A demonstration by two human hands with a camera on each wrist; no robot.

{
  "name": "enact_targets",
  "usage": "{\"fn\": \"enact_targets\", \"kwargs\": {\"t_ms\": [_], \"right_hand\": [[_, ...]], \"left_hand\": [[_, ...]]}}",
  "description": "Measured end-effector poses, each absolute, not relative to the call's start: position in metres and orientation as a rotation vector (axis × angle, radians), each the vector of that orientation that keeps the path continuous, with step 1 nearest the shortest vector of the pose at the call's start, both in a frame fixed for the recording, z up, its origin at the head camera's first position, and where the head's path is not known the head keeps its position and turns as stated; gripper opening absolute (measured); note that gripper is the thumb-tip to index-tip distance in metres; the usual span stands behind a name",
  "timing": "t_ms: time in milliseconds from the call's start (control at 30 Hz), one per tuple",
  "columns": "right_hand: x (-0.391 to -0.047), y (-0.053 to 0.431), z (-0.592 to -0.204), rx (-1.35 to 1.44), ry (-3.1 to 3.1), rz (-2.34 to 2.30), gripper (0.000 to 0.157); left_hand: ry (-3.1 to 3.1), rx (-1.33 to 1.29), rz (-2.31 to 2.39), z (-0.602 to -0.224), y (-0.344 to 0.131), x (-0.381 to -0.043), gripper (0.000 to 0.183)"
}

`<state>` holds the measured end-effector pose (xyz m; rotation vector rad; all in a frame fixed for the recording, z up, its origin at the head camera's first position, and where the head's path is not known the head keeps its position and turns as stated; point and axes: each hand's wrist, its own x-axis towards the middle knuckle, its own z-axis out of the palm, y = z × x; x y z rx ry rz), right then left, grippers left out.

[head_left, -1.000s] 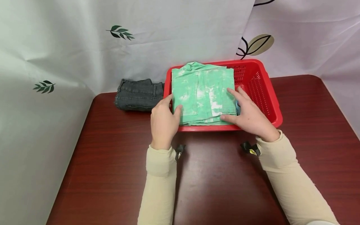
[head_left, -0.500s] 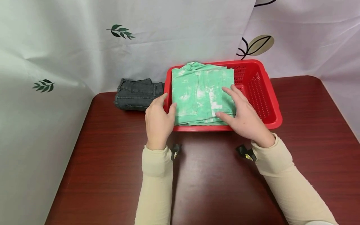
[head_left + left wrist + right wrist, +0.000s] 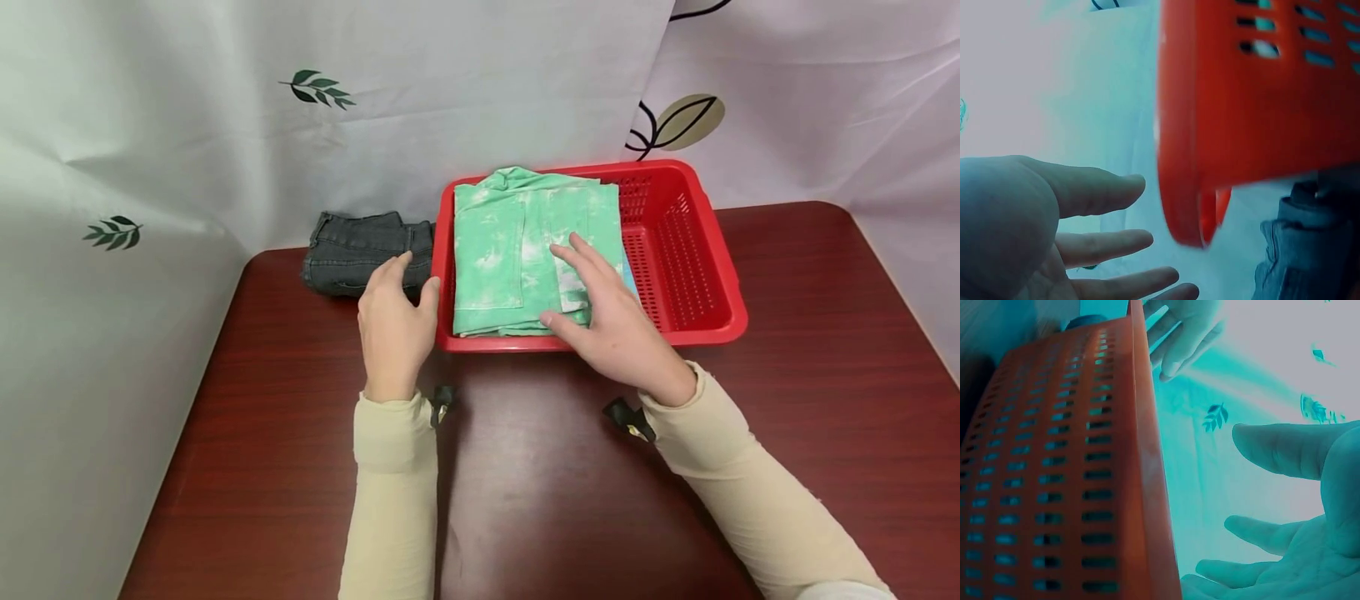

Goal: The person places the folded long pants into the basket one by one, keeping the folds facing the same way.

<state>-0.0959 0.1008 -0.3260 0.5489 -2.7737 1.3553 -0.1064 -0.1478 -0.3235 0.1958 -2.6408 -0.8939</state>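
Note:
Folded green-and-white tie-dye clothing (image 3: 495,258) lies in the left part of a red plastic basket (image 3: 716,250). My left hand (image 3: 395,329) hovers just outside the basket's left end, thumb and fingers apart and holding nothing. Close beyond its fingertips lie folded dark grey jeans (image 3: 360,246), partly covered by that hand in the head view. Over the front rim and the green clothing is my right hand (image 3: 611,325), fingers spread, with nothing in its grasp. In the right wrist view its fingers (image 3: 1260,534) stand apart from the basket's perforated wall.
The basket stands at the back of a dark red wooden table (image 3: 525,500). Behind it hangs a white leaf-print curtain (image 3: 480,92). A bit of blue (image 3: 628,271) shows beside the green clothing inside the basket.
Both hands have moved left. The left hand has drawn off the green clothing to outside the basket, while the right has shifted from the clothing's right edge toward its middle. The clothing stays put.

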Motion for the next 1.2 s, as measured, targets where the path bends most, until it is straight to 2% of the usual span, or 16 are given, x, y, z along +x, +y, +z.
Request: {"fn": "enact_targets", "kwargs": {"t_ms": [1200], "right_hand": [[-0.079, 0.022, -0.329, 0.914, -2.669, 1.438, 0.075]], "left_hand": [[-2.624, 0.495, -0.893, -0.345, -0.209, -0.120, 0.058]]}}
